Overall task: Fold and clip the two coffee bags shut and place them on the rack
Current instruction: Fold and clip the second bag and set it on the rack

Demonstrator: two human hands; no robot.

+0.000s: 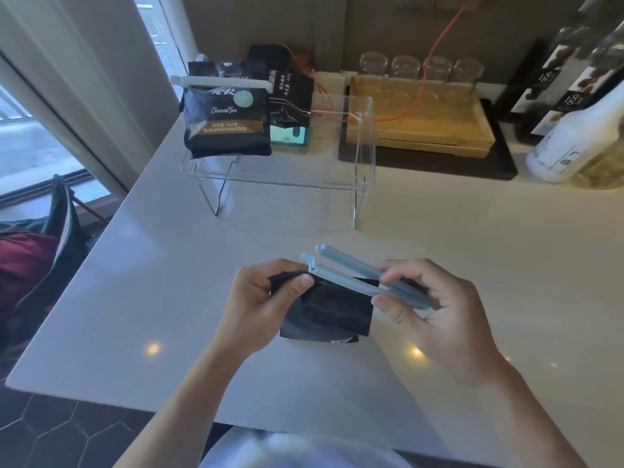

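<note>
A black coffee bag (pixel 332 314) stands on the white counter close to me. My left hand (pixel 258 300) pinches its folded top at the left corner. My right hand (pixel 435 304) holds a light blue clip (pixel 358 273) whose two bars are spread apart over the bag's folded top. On the left end of the clear acrylic rack (pixel 366 143) stands another black coffee bag (pixel 227 121), closed with a pale green clip (pixel 219 83) across its top.
A dark pouch and a phone with a lit screen (pixel 291 135) lie behind the rack. To the right are a wooden tray (pixel 435 130) with upturned glasses, a white bottle (pixel 570 143) and dark boxes. An orange cable runs down the wall. A window is at left.
</note>
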